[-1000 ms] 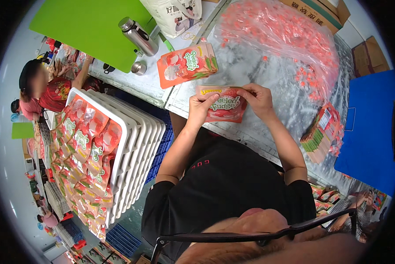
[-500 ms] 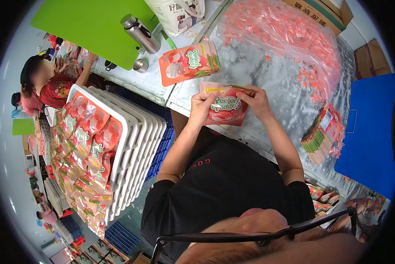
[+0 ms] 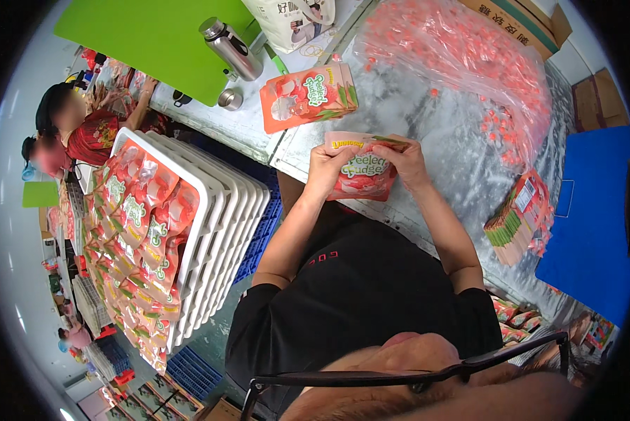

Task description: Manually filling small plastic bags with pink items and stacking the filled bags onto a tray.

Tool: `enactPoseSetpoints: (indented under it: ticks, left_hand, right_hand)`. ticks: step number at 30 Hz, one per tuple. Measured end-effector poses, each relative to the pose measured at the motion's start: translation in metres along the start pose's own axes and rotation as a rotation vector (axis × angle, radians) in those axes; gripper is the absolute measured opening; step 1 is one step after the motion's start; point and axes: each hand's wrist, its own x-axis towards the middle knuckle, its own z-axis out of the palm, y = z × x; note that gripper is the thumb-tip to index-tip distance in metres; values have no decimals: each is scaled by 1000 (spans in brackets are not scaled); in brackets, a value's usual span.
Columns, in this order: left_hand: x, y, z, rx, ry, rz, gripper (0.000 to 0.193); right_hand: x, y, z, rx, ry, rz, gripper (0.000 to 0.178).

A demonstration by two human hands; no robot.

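Note:
A red and beige candy pouch [image 3: 365,184] is held upright between my two hands over the near edge of the table. My left hand [image 3: 324,170] pinches its upper left side, thumb on the front. At the upper right, my right hand [image 3: 407,165] grips the top edge, its thumb also pressed to the front. The fingers behind the pouch are hidden. Just beyond it lies a flat stack of matching pouches [image 3: 304,99]. Loose red wrapped candies [image 3: 496,130] lie to the right, beside a large clear plastic bag [image 3: 462,63] full of them.
At left stand stacked white trays [image 3: 213,203], the top one loaded with filled pouches [image 3: 136,210]. A steel flask [image 3: 232,50] and its cup lid [image 3: 230,99] stand beyond. A fanned pouch stack [image 3: 515,217] lies right, near a blue board [image 3: 588,217]. Someone in red [image 3: 87,144] works far left.
My thumbs have come slightly closer together along the pouch's top. Both hands keep their hold, and the whole view has shifted a little.

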Motion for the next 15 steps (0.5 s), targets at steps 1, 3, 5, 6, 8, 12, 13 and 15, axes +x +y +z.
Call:
enactPoseSetpoints:
  ticks: [1,3,5,6,8,12,13,15]
  left_hand:
    - [-1,-1,-3,9,2,8,22]
    - [-7,0,-13,-95,-14,-24,30]
    - [-12,-2,-26,-45,-12,-14,42]
    - [-12,-6,-32,55,-1,5,49]
    - [-11,-9,-37,-51,-13,50,45]
    - [-31,22,-26,-181,60,149,43]
    - [-37,30,-28,-193,73,170,43]
    - [-52,49,-36,-70,187,275,43]
  right_hand:
    - [1,3,0,-34,12,-9,16]
    - [10,12,5,-88,-3,-27,17]
    - [12,6,6,-164,-34,52,19]
    - [12,-6,11,-136,-23,131,20]
    - [10,-10,11,-87,-19,174,21]
    - [27,21,16,106,-47,-73,23]
    - [35,23,20,128,-87,-76,24]
    - [44,20,36,53,-155,-45,26]
